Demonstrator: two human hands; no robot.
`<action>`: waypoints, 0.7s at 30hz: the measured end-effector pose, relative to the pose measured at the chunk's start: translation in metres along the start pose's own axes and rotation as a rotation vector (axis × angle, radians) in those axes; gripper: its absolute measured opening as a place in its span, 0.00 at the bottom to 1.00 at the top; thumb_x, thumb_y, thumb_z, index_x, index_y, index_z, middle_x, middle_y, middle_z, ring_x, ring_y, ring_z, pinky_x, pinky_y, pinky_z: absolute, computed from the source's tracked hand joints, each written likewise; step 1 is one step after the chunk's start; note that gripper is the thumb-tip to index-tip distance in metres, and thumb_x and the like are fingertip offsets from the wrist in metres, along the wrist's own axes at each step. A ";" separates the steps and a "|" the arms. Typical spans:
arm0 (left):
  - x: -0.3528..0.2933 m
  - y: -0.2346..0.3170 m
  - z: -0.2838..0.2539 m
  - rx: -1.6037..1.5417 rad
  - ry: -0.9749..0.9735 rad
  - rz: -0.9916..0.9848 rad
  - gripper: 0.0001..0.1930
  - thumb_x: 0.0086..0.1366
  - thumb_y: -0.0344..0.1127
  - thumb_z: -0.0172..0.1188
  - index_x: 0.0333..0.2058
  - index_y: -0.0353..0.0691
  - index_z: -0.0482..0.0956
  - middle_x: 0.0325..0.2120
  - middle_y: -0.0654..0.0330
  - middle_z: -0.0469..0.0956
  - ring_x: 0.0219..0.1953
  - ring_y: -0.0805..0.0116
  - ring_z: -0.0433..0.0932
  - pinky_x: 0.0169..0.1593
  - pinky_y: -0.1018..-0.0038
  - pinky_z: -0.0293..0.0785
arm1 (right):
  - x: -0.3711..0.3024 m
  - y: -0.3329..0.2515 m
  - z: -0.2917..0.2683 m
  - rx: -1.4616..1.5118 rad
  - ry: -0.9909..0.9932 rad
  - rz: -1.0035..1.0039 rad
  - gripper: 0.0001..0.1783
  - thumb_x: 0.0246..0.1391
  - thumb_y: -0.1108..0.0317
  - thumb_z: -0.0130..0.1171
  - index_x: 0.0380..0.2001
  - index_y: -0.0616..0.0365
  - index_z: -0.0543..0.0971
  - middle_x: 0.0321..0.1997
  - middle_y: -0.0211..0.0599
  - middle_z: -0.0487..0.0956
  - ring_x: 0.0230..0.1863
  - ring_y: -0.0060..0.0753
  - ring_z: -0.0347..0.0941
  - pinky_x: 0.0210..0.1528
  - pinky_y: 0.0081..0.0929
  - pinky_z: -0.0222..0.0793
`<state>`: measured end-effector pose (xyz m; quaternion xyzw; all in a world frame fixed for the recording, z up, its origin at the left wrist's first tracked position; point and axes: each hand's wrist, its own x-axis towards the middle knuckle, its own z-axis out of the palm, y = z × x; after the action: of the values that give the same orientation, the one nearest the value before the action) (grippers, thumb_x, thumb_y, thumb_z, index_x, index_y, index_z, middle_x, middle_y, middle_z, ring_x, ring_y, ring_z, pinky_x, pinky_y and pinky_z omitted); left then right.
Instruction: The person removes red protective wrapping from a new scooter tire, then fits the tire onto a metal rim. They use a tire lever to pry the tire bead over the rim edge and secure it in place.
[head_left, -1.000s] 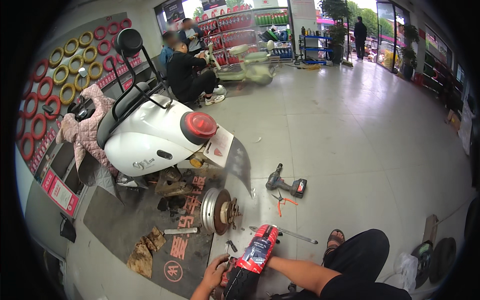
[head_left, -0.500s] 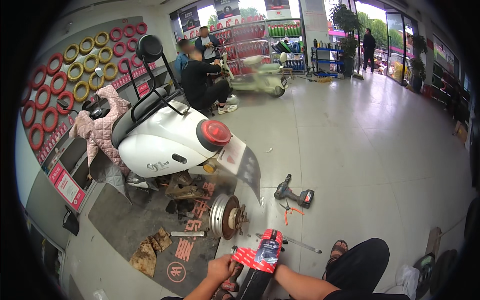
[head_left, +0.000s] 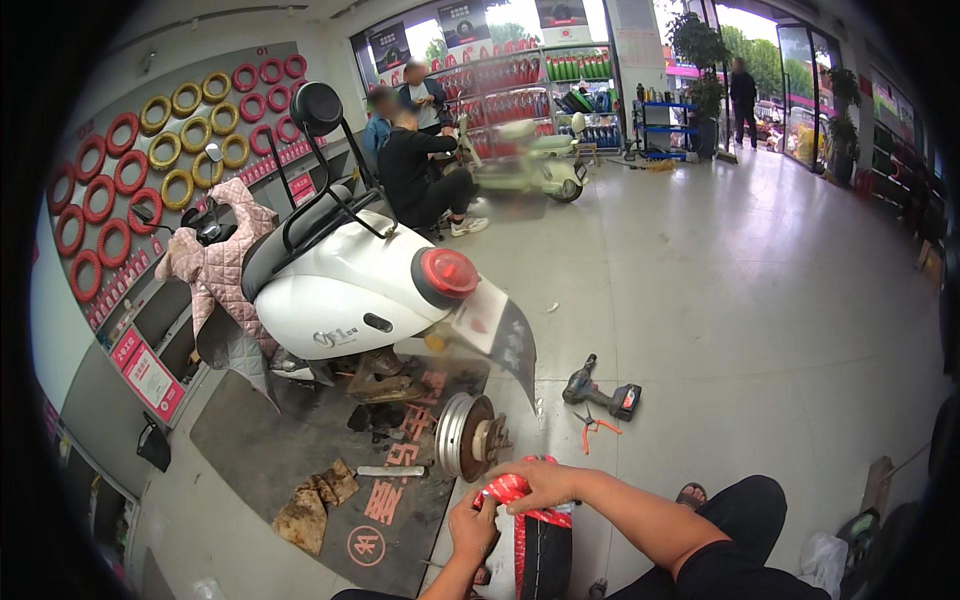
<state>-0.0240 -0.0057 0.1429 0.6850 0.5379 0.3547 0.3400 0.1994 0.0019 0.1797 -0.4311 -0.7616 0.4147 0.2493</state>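
1. Since the earlier frame, the right grip [head_left: 548, 487] has crossed over the tyre and holds the red printed plastic wrapper [head_left: 507, 490].
2. Left grip [head_left: 470, 527] pinches the wrapper's edge.
3. Black rubber tyre [head_left: 549, 562] is between the forearms.
4. Beyond stands a silver metal wheel [head_left: 455, 437]; rightward, orange-handled pliers [head_left: 590, 423] lie on grey floor [head_left: 720, 410].

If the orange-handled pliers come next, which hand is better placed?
Likely the right hand: it is nearer the pliers, whereas the left hand sits farther off. Both are at the red wrap.
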 end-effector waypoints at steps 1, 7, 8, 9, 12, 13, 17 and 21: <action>-0.001 -0.002 0.000 -0.113 0.014 -0.033 0.11 0.71 0.34 0.65 0.45 0.32 0.85 0.28 0.53 0.85 0.29 0.69 0.84 0.38 0.68 0.81 | 0.003 0.001 0.005 -0.027 0.042 0.012 0.27 0.63 0.56 0.67 0.63 0.52 0.79 0.62 0.45 0.81 0.63 0.46 0.78 0.66 0.39 0.70; -0.014 -0.003 0.009 -0.176 -0.006 -0.068 0.45 0.68 0.45 0.71 0.73 0.31 0.56 0.60 0.41 0.77 0.52 0.56 0.85 0.51 0.66 0.83 | 0.044 0.045 0.056 0.308 0.659 0.084 0.16 0.67 0.57 0.66 0.44 0.62 0.85 0.36 0.36 0.87 0.37 0.25 0.83 0.40 0.31 0.77; -0.028 0.018 0.002 0.220 -0.274 -0.119 0.63 0.58 0.57 0.76 0.77 0.31 0.44 0.67 0.37 0.70 0.64 0.45 0.77 0.62 0.58 0.77 | 0.049 0.049 0.060 0.364 0.768 0.154 0.19 0.70 0.57 0.64 0.44 0.65 0.86 0.30 0.32 0.86 0.32 0.19 0.80 0.37 0.25 0.76; -0.044 0.028 0.008 0.385 -0.270 -0.048 0.70 0.49 0.64 0.79 0.76 0.29 0.46 0.67 0.35 0.70 0.68 0.39 0.72 0.68 0.56 0.71 | 0.059 0.052 0.063 0.447 0.814 0.177 0.20 0.69 0.54 0.64 0.41 0.64 0.86 0.32 0.36 0.86 0.32 0.25 0.81 0.38 0.29 0.75; -0.037 0.031 -0.005 0.204 -0.287 -0.090 0.67 0.48 0.56 0.82 0.76 0.30 0.50 0.65 0.35 0.72 0.67 0.43 0.74 0.68 0.58 0.71 | 0.075 0.060 0.072 0.946 0.961 0.219 0.23 0.69 0.47 0.63 0.34 0.58 0.86 0.34 0.37 0.86 0.33 0.33 0.80 0.40 0.36 0.75; -0.036 0.031 -0.016 0.091 -0.284 -0.172 0.64 0.49 0.51 0.82 0.76 0.32 0.51 0.62 0.35 0.74 0.66 0.44 0.75 0.67 0.59 0.72 | 0.077 0.044 0.067 1.276 0.982 0.228 0.24 0.69 0.45 0.62 0.34 0.56 0.86 0.33 0.32 0.85 0.33 0.30 0.80 0.40 0.35 0.76; -0.024 -0.008 -0.029 0.116 -0.283 -0.108 0.66 0.44 0.51 0.84 0.76 0.34 0.53 0.58 0.34 0.78 0.61 0.44 0.80 0.64 0.61 0.75 | 0.024 0.055 0.061 1.698 0.932 0.250 0.22 0.70 0.41 0.58 0.40 0.49 0.84 0.34 0.28 0.83 0.35 0.29 0.77 0.45 0.34 0.76; -0.024 -0.011 -0.036 -0.027 -0.152 -0.171 0.61 0.48 0.45 0.82 0.75 0.33 0.56 0.65 0.36 0.72 0.67 0.47 0.74 0.70 0.60 0.69 | -0.049 0.096 0.091 1.761 0.527 0.459 0.23 0.72 0.43 0.54 0.40 0.50 0.85 0.38 0.32 0.87 0.47 0.39 0.85 0.55 0.44 0.79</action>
<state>-0.0640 -0.0240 0.1492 0.6568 0.5624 0.2785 0.4180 0.2007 -0.0510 0.0487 -0.3071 0.0092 0.7686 0.5612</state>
